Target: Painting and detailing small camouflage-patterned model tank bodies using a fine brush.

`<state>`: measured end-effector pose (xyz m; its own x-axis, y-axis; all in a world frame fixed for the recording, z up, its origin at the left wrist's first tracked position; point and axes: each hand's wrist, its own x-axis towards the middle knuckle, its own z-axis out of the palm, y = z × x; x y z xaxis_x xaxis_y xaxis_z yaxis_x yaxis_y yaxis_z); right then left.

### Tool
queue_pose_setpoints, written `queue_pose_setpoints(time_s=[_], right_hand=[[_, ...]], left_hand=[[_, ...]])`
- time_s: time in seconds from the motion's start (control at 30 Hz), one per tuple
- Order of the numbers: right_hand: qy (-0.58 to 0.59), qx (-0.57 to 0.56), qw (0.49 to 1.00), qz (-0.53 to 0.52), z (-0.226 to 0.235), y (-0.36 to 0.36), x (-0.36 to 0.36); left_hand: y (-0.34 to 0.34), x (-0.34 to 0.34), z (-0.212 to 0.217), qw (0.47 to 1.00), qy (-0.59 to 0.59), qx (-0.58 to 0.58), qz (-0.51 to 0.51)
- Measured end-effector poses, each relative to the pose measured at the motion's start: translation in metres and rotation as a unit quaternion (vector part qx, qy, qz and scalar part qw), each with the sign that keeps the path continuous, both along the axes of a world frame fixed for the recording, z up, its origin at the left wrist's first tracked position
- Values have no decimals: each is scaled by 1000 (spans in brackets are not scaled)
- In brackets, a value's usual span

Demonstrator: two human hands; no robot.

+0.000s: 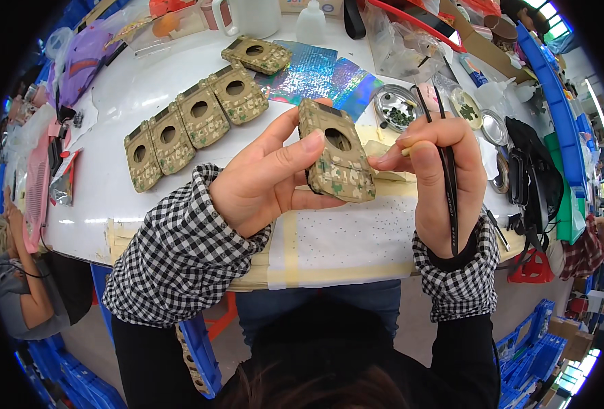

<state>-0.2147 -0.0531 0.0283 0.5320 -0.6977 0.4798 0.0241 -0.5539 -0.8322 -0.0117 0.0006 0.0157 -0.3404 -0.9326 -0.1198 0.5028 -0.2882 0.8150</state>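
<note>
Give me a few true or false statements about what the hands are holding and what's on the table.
1. The left hand holds a camouflage case. True.
2. The right hand is empty. False: it holds black tweezers.
3. Five more cases lie on the table. True.
4. The held case has a square hole. False: it is round.
5. A shiny holographic sheet lies behind the held case. True.

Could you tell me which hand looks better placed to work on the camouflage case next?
Probably the right hand: it holds black tweezers and its fingers touch the case's edge. The left hand is fully occupied gripping the camouflage case above the table.
</note>
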Motion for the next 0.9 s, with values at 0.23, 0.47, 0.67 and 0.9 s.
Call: queue_pose_setpoints(time_s=[0.23, 0.47, 0.67, 0.9], right_hand=[[0, 2, 1000, -2, 0, 0, 0], [-53, 33, 998, -14, -2, 1, 4], [-81, 57, 994, -55, 0, 0, -1], [106, -199, 946, -234, 5, -15, -17]], left_hand=[[0, 0, 1, 1000, -1, -2, 0], [-1, 1, -1, 1000, 1, -7, -6], [-2, 5, -3, 999, 51, 6, -18], [-3, 5, -7, 996, 82, 31, 33]])
